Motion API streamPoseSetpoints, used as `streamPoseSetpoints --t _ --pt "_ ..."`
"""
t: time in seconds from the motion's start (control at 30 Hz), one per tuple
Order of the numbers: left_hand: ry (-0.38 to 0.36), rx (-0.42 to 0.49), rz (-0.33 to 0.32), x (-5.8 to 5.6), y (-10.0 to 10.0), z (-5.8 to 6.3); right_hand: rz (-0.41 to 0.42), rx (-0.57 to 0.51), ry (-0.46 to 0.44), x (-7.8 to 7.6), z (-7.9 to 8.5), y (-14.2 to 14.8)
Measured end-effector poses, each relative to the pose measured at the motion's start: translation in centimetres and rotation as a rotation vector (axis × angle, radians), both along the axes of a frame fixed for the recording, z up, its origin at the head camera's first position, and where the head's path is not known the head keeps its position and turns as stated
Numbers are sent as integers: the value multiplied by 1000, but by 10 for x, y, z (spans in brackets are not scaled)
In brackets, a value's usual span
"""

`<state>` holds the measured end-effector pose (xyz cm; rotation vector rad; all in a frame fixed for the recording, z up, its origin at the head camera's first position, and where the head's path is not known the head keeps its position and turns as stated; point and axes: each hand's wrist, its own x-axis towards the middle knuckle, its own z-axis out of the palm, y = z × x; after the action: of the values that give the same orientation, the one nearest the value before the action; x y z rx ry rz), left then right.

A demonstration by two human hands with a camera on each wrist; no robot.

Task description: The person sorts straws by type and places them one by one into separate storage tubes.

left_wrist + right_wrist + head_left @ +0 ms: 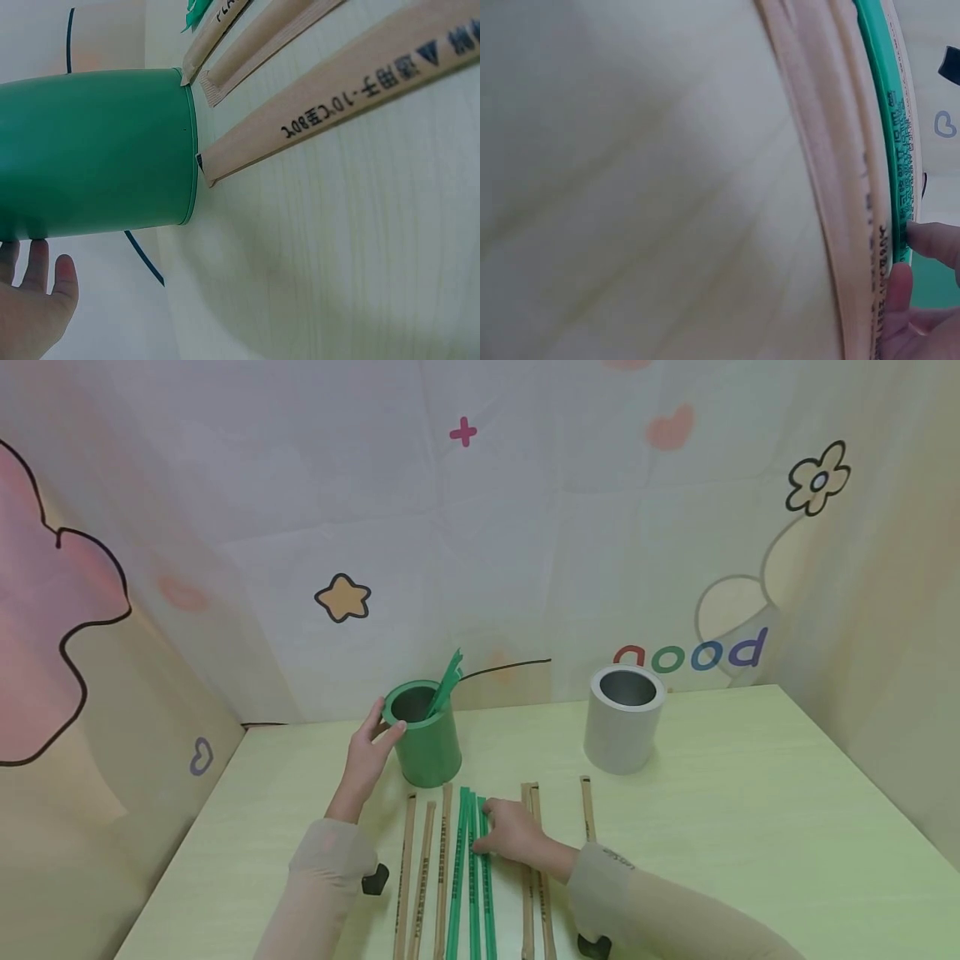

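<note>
In the head view, my left hand (367, 760) holds the green cup (431, 756) near its rim, thumb at the front. The left wrist view shows fingertips (66, 274) against the cup's side. Green wrapped straws (452, 681) lean inside the cup. My right hand (517, 831) is at a row of straws on the table, thumb and finger pinching the rightmost green wrapped straw (488, 893). Two more green straws (472, 902) lie just left of it. In the right wrist view, the thumb (934, 241) and a finger are on either side of the green straw (889, 97).
Several brown paper-wrapped straws (423, 868) lie left of the green ones. Two more brown straws (527, 910) lie partly under the right wrist, and another brown straw (587, 806) is farther right. A white cup (624, 727) stands at the back right, before a patterned backdrop (510, 568).
</note>
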<state>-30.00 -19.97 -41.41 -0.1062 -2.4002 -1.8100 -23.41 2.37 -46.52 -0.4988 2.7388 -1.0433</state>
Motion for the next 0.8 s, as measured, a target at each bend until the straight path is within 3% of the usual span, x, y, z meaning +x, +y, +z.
streamPoseSetpoints --t 0.53,0.8 --pt "7 6 -6 -2 1 -2 -27 31 -20 -4 2 1" --pt "5 -7 3 0 0 -1 -43 -4 -39 -1 4 1"
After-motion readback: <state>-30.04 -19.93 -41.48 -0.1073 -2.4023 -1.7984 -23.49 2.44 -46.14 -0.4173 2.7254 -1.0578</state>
